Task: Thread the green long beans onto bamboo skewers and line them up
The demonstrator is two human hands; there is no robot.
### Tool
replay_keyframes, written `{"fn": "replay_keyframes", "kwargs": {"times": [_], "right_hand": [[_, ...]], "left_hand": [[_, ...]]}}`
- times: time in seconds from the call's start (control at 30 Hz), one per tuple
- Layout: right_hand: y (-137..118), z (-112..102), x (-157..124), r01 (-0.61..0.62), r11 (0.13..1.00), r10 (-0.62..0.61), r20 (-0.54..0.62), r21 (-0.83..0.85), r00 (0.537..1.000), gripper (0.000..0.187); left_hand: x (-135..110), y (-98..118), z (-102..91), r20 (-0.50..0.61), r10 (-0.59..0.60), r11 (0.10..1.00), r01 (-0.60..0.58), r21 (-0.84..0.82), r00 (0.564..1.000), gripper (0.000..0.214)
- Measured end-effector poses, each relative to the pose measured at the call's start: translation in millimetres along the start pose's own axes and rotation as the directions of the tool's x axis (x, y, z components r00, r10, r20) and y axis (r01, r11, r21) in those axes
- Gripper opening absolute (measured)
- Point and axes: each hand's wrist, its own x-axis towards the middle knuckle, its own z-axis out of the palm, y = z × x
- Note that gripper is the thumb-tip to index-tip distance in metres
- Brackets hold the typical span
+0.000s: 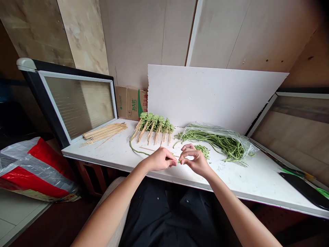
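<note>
Two hands work at the near edge of the white surface [257, 181]. The left hand [160, 158] has its grip pressed together around one bamboo skewer [174, 156]. The right hand [195, 160] pinches one small green bean piece [180, 160] between thumb and forefinger at the skewer's tip. Both things sit between the hands, just above the surface.

At 12 o'clock from the hands lies one fanned pile of finished bean skewers [154, 125], too many to count. At 10 o'clock lies one loose bundle of bare skewers [105, 132]. At 2 o'clock one clear bag of long beans [221, 140] lies open, and one small heap of cut pieces [203, 150] lies just beside the right hand. One long bean strand [133, 146] curls at 9 o'clock. One cardboard box [131, 103] and one white board [213, 96] stand behind. Nothing lies between the hands and the piles.
</note>
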Motion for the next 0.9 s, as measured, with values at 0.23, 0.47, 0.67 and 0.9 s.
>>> {"fn": "replay_keyframes", "kwargs": {"times": [0.23, 0.47, 0.67, 0.9], "right_hand": [[-9, 2, -2, 0.158, 0.957, -0.159, 0.014, -0.243, 0.987, 0.011], [-9, 4, -3, 0.212, 0.944, -0.217, 0.010, -0.252, 0.976, 0.017], [-11, 11, -3, 0.204, 0.953, -0.234, -0.115, -0.225, 0.965, 0.022], [-1, -15, -4, 0.199, 0.892, -0.276, -0.141, -0.405, 0.951, 0.025]], "left_hand": [[2, -9, 3.6, -0.170, -0.012, 0.998, 0.023, 0.064, 0.985, 0.015], [4, -15, 6.1, -0.175, -0.030, 0.999, 0.034, 0.020, 0.984, 0.015], [7, -11, 17.6, -0.279, 0.085, 0.995, -0.066, 0.074, 0.957, 0.010], [3, -29, -11.1, -0.407, 0.053, 0.973, 0.045, 0.227, 0.912, 0.013]]}}
